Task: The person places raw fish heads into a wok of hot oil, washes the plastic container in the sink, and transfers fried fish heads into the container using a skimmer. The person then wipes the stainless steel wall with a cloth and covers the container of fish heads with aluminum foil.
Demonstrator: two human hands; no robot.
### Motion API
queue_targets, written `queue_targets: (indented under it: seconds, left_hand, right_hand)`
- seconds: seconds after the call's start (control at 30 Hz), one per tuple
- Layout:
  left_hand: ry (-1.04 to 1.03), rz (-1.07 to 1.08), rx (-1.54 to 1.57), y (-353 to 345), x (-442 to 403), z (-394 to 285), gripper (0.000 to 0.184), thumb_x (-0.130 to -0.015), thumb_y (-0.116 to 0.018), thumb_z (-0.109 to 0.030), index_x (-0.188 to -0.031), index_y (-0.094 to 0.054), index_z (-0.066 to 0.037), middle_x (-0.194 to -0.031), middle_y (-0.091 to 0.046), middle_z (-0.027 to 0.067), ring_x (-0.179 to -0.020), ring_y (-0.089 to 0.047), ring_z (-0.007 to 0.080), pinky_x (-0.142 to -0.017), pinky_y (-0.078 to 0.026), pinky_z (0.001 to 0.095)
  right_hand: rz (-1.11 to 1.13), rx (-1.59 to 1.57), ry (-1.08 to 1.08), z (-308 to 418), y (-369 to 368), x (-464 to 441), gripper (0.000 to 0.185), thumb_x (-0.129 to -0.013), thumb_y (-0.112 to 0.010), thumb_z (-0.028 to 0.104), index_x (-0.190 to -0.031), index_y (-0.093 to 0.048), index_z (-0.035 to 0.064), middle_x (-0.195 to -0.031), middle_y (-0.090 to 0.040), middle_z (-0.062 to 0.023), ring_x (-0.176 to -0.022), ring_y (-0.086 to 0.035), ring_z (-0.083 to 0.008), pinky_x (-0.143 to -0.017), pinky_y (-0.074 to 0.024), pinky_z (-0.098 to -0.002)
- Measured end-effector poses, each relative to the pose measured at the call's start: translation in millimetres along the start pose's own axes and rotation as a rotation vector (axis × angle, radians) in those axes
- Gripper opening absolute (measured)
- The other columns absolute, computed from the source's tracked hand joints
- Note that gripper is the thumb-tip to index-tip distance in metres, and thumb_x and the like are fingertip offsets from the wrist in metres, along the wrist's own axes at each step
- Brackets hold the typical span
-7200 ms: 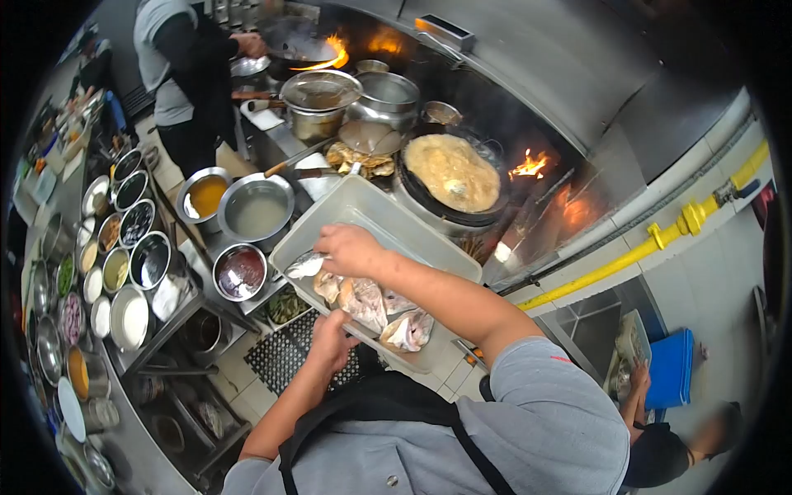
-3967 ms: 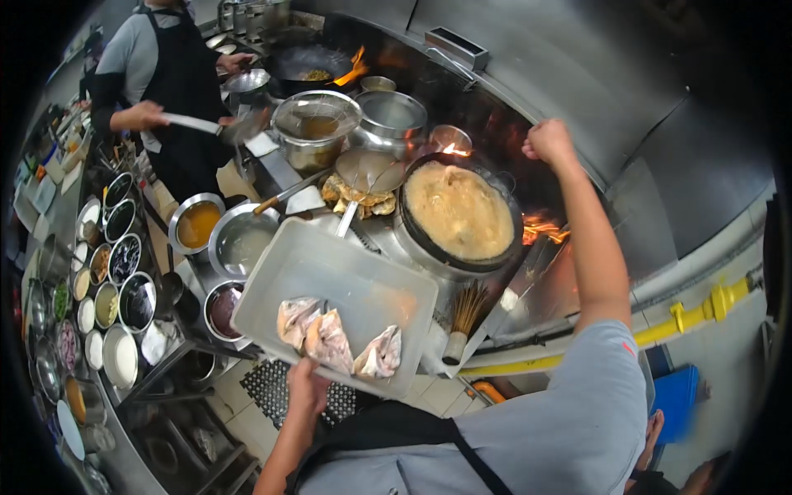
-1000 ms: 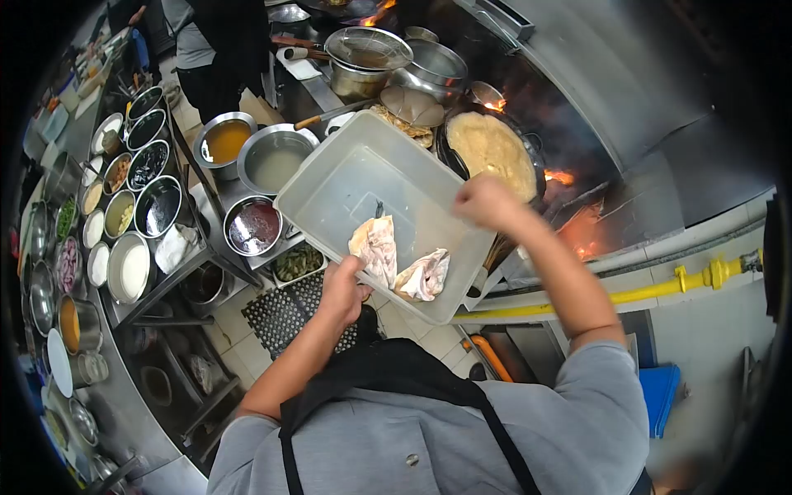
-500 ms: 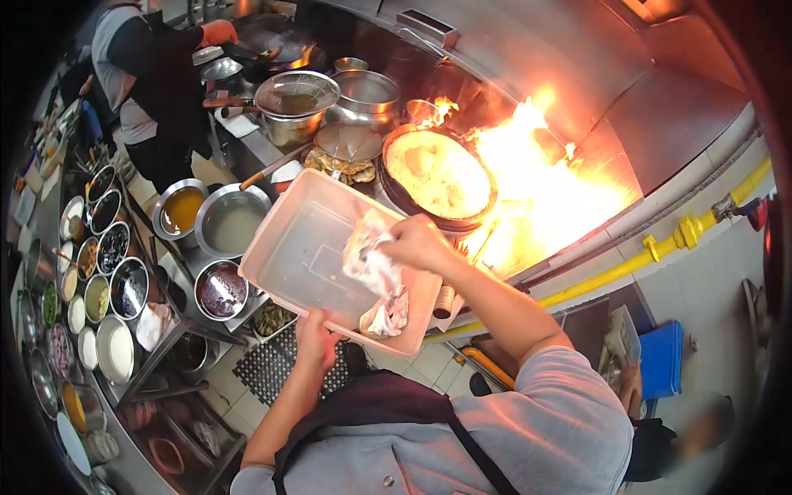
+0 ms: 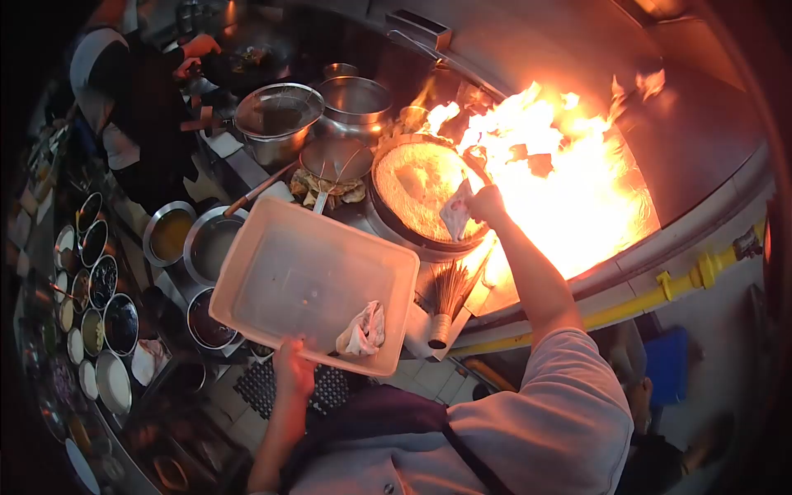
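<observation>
Holding a meat piece [image 5: 456,213] at the rim of the foaming wok [image 5: 429,242], just beside tall flames [image 5: 569,177], the right hand [image 5: 487,205] does well to be steady and clear of them; the left hand [image 5: 294,370] grips the tub [image 5: 289,268] by its near side, a second piece [image 5: 361,330] lying near its corner, and should keep it level

Smooth, translucent plastic for the tub [image 5: 297,268]; creased, fleshy texture on the pale pieces [image 5: 363,332]; bare, shiny metal for the pot [image 5: 353,120]; mesh (wire, by the look) in the strainer [image 5: 280,107]; rough bristles on the brush [image 5: 449,295]; matt cloth for the grey shirt [image 5: 536,412].
</observation>
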State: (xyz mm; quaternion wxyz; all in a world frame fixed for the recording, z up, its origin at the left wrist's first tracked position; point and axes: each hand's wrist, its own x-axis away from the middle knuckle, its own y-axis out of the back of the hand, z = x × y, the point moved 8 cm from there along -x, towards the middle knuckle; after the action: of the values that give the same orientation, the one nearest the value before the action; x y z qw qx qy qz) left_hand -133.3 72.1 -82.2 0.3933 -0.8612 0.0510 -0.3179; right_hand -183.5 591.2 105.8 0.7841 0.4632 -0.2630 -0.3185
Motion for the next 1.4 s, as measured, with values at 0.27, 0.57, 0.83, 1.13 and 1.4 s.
queue_targets:
  seconds: [0.27,0.57,0.83,1.13,1.4]
  left_hand:
    - [-0.064,-0.051,-0.012,13.8,15.2,-11.7,0.026,-0.073,-0.059,-0.017,-0.097,-0.047,-0.016,-0.099,-0.050,0.0049,-0.095,-0.053,0.0267,-0.077,-0.048,0.0505]
    - [-0.073,-0.055,0.087,49.1,40.3,-18.1,0.027,-0.073,-0.059,-0.011,-0.096,-0.045,-0.012,-0.093,-0.050,0.0047,-0.089,-0.055,0.0232,-0.072,-0.051,0.0464]
    - [-0.120,-0.030,0.116,73.2,75.7,-50.3,0.021,-0.077,-0.059,-0.011,-0.092,-0.046,-0.014,-0.092,-0.052,0.0039,-0.089,-0.056,0.0230,-0.072,-0.051,0.0450]
    - [-0.074,-0.080,0.038,103.6,80.4,-48.7,0.024,-0.076,-0.060,-0.013,-0.097,-0.047,-0.014,-0.093,-0.052,0.0024,-0.086,-0.056,0.0210,-0.072,-0.051,0.0434]
    - [-0.001,-0.006,-0.037,90.4,83.2,-43.2,0.019,-0.075,-0.059,-0.013,-0.092,-0.051,-0.013,-0.093,-0.051,0.0015,-0.084,-0.054,0.0180,-0.068,-0.049,0.0396]
  right_hand:
    - [-0.005,0.024,0.035,-13.7,-24.7,-35.5,0.027,-0.075,-0.062,0.009,-0.051,-0.059,-0.0029,-0.046,-0.056,-0.0125,-0.037,-0.056,-0.0193,-0.037,-0.0467,-0.0337]
    - [-0.262,0.613,0.339,-15.5,-52.2,-76.7,0.019,-0.081,-0.059,0.014,-0.069,-0.068,0.0021,-0.083,-0.069,-0.0175,-0.078,-0.070,-0.0273,-0.065,-0.0545,-0.0387]
    - [-0.028,0.547,0.393,34.9,-25.8,177.2,0.024,-0.078,-0.053,0.013,-0.066,-0.066,-0.0031,-0.062,-0.063,-0.0203,-0.064,-0.066,-0.0312,-0.067,-0.0544,-0.0417]
    - [0.452,0.232,0.858,142.6,-152.5,370.4,0.033,-0.080,-0.063,0.024,-0.107,-0.064,0.0065,-0.114,-0.062,-0.0142,-0.104,-0.060,-0.0291,-0.085,-0.0485,-0.0409]
    - [0.588,0.782,1.222,163.4,-218.9,417.9,0.059,-0.054,-0.080,0.024,-0.107,-0.060,0.0086,-0.100,-0.060,-0.0091,-0.101,-0.056,-0.0282,-0.083,-0.0477,-0.0365]
